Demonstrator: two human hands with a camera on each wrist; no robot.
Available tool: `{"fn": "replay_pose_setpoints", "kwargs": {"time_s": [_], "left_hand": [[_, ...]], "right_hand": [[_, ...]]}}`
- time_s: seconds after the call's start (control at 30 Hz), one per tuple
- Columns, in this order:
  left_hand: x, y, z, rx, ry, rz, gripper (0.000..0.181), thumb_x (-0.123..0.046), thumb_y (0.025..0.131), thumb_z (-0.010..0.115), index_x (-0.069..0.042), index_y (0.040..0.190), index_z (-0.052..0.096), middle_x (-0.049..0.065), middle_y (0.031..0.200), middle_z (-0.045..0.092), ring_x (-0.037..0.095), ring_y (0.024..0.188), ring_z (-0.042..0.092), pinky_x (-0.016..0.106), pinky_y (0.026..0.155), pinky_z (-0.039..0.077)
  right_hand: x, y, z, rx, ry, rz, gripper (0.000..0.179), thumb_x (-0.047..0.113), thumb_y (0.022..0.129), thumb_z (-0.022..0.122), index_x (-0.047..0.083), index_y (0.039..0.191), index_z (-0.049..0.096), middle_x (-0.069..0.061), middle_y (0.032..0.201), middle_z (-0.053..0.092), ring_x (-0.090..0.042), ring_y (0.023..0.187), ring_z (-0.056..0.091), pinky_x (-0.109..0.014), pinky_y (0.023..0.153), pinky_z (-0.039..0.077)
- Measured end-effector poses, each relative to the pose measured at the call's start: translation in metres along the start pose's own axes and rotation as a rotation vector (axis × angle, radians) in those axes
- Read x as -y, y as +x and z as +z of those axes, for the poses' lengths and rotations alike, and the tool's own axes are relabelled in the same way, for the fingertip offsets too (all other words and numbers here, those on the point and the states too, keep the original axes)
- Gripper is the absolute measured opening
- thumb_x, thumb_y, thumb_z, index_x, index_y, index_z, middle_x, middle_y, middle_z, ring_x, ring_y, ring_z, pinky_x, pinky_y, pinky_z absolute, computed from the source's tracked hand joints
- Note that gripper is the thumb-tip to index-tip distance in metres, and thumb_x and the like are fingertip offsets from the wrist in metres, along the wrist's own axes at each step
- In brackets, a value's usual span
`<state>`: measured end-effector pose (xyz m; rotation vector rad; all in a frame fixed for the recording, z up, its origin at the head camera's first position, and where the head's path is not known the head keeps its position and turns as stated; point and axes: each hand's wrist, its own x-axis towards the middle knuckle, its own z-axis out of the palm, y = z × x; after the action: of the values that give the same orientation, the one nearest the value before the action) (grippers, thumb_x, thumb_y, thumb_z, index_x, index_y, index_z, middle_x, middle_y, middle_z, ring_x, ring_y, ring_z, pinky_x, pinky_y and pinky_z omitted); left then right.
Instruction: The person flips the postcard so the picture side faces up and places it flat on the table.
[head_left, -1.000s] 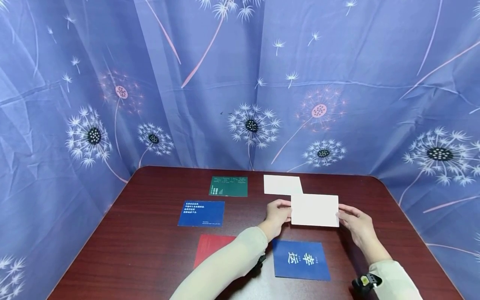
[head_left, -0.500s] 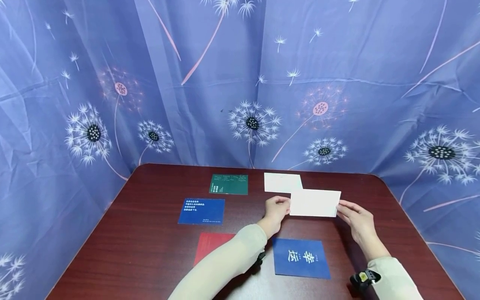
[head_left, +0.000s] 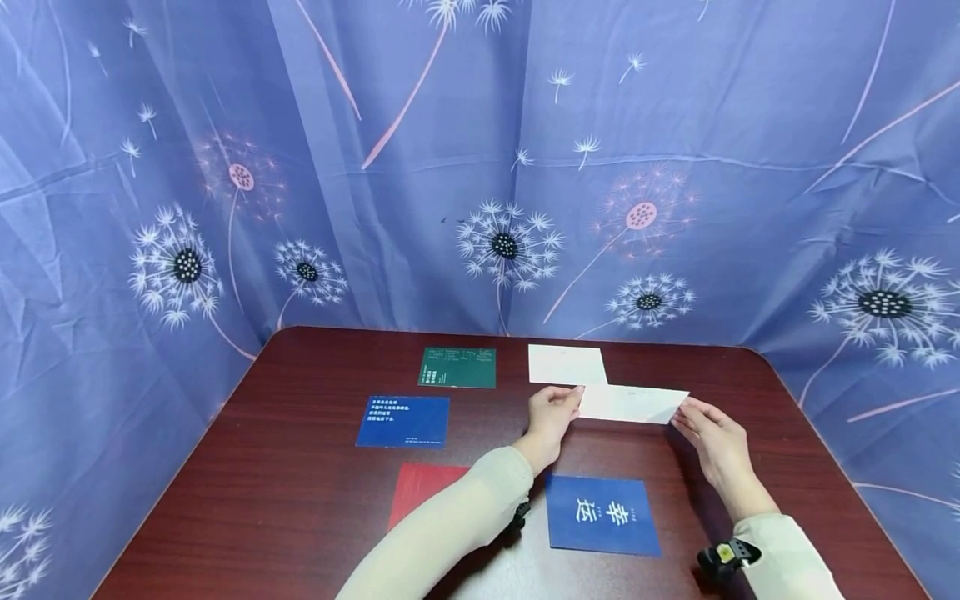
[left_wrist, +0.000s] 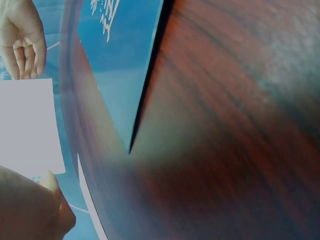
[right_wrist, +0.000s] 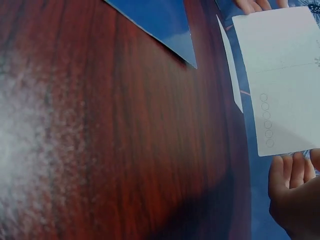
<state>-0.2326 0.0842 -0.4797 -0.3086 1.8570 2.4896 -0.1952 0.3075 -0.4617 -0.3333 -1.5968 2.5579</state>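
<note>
A white postcard point(head_left: 633, 404), tilted, hangs over the table between my two hands. My left hand point(head_left: 547, 423) pinches its left edge, and my right hand point(head_left: 716, 450) pinches the right edge. In the right wrist view the postcard point(right_wrist: 287, 82) shows a row of small circles and a dotted line. The left wrist view catches my left hand point(left_wrist: 35, 210) below the postcard point(left_wrist: 27, 125) and the right hand point(left_wrist: 22, 37) above it. Behind it, another white card point(head_left: 566, 364) lies flat, its near corner meeting the held one in the head view.
On the dark red-brown table point(head_left: 262, 483) lie a green card point(head_left: 457, 367), a blue card with white text point(head_left: 402, 422), a red card point(head_left: 423, 492) partly hidden by my left sleeve, and a blue card with large white characters point(head_left: 602, 514). A patterned blue curtain point(head_left: 420, 250) stands behind.
The postcard has tipped from facing the head camera to a flatter slant, its right end skewing outward. Both hands have kept hold and stayed nearly in place. The other cards have not moved.
</note>
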Motion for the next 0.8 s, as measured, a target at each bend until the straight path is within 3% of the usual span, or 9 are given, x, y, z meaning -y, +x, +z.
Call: {"fn": "replay_pose_setpoints", "kwargs": {"time_s": [0.13,0.3,0.4,0.57,0.67,0.8], "left_hand": [[-0.001,-0.001,0.000,-0.014,0.023,0.009,0.017,-0.012,0.085,0.074,0.002,0.085,0.065,0.008,0.083,0.068,0.030,0.085,0.067,0.040,0.080,0.057],[-0.003,-0.002,0.000,-0.043,0.093,-0.018,0.021,-0.018,0.085,0.075,-0.001,0.080,0.063,0.008,0.075,0.067,0.028,0.072,0.067,0.041,0.072,0.059],[-0.005,-0.001,-0.001,-0.026,0.069,-0.031,0.021,-0.017,0.085,0.074,-0.001,0.078,0.062,0.018,0.077,0.070,0.027,0.069,0.068,0.042,0.071,0.059],[-0.008,-0.001,-0.003,0.039,0.030,-0.034,0.019,-0.013,0.086,0.072,0.005,0.086,0.066,0.028,0.090,0.069,0.032,0.078,0.070,0.042,0.079,0.058],[-0.007,0.000,-0.007,0.076,0.034,-0.046,0.018,-0.010,0.086,0.073,0.007,0.090,0.068,0.025,0.090,0.070,0.035,0.084,0.069,0.041,0.080,0.057],[-0.004,-0.001,-0.010,0.097,0.053,-0.069,0.011,-0.003,0.084,0.072,0.005,0.090,0.070,0.014,0.082,0.071,0.027,0.076,0.069,0.038,0.078,0.058]], "right_hand": [[0.001,-0.001,0.000,-0.019,-0.036,0.024,0.025,-0.002,0.093,0.058,0.012,0.078,0.074,0.000,0.076,0.071,-0.009,0.072,0.069,-0.023,0.073,0.057],[0.004,-0.001,0.000,-0.019,-0.065,0.042,0.023,0.000,0.092,0.060,0.012,0.078,0.074,-0.001,0.076,0.071,-0.010,0.071,0.069,-0.024,0.072,0.058],[0.004,-0.001,-0.001,0.007,-0.055,0.039,0.024,-0.001,0.093,0.059,0.012,0.079,0.074,-0.002,0.077,0.072,-0.011,0.072,0.070,-0.025,0.073,0.058],[0.003,0.000,-0.003,0.052,-0.025,0.027,0.024,-0.004,0.092,0.059,0.011,0.084,0.076,-0.001,0.083,0.073,-0.012,0.076,0.071,-0.026,0.075,0.057],[0.004,0.001,-0.005,0.057,-0.045,0.048,0.023,-0.002,0.091,0.061,0.014,0.087,0.077,0.001,0.086,0.073,-0.008,0.080,0.070,-0.024,0.075,0.057],[0.007,0.001,-0.006,0.036,-0.110,0.100,0.024,0.001,0.091,0.064,0.020,0.088,0.078,0.007,0.085,0.073,0.000,0.084,0.067,-0.017,0.074,0.055]]}}
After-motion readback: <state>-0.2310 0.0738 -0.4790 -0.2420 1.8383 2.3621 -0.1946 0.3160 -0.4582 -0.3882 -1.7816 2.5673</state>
